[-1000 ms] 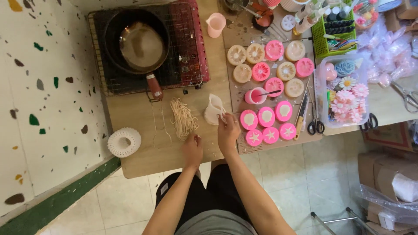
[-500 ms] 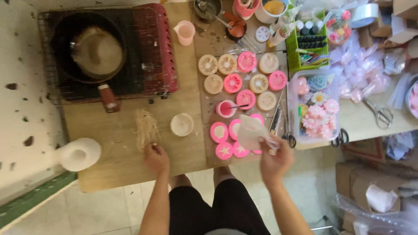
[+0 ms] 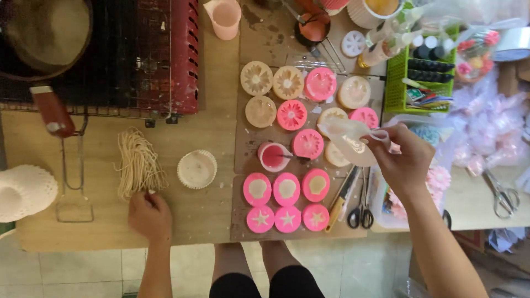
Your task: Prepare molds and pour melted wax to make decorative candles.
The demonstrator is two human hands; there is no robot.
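Note:
My right hand [image 3: 404, 157] holds a floppy translucent white mould [image 3: 349, 141] above the right side of a brown mat [image 3: 246, 155] covered with several round pink and cream moulds. My left hand [image 3: 149, 215] rests on the wooden table [image 3: 210, 215], fingertips touching the near end of a bundle of pale wicks [image 3: 138, 163]. A round white fluted wax piece [image 3: 196, 168] sits on the table between the wicks and the mat. A small pink cup [image 3: 273, 157] with a stick in it stands among the moulds.
A pan with a red handle [image 3: 51, 110] sits on a wire rack [image 3: 132, 60] at back left. A white ring mould [image 3: 23, 190] lies at far left. A knife [image 3: 342, 197], scissors [image 3: 361, 208], a pink jug [image 3: 223, 17], a green basket [image 3: 422, 77] and a clear box of flower shapes [image 3: 436, 182] lie to the right.
My right hand carried the floppy mould from the near table edge up and right over the mat. The white wax piece stays on the table. The view shifted right.

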